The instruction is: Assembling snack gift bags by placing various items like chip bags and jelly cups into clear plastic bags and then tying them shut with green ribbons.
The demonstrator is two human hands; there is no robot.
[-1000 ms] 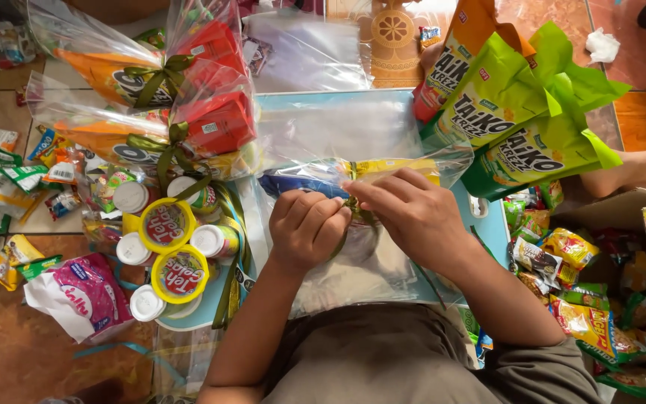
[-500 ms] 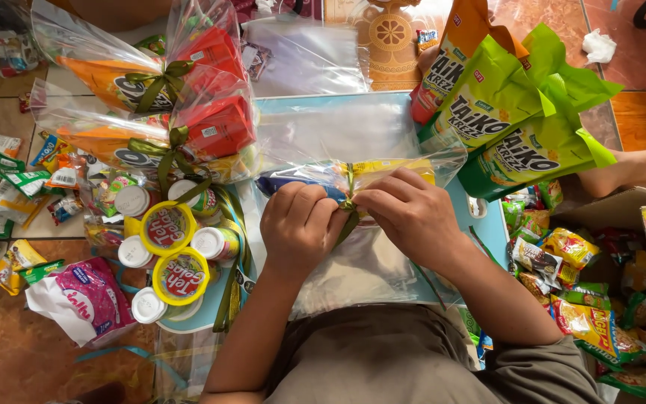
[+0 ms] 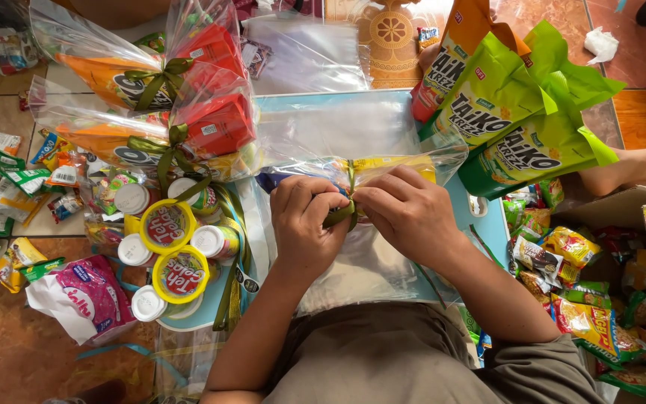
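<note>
Left hand [image 3: 304, 224] and right hand [image 3: 405, 213] pinched together on olive-green ribbon [image 3: 340, 215], cinching clear cellophane snack bag [image 3: 371, 168] of blue and yellow packets, over light-blue counter [image 3: 293, 105], beside tied bags [image 3: 188, 135].

Bright, even daylight (soft shadows), sharp, slight wide-angle bend.

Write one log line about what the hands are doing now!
left hand: pinching green ribbon | right hand: pinching ribbon | clear snack bag: on blue table
</note>
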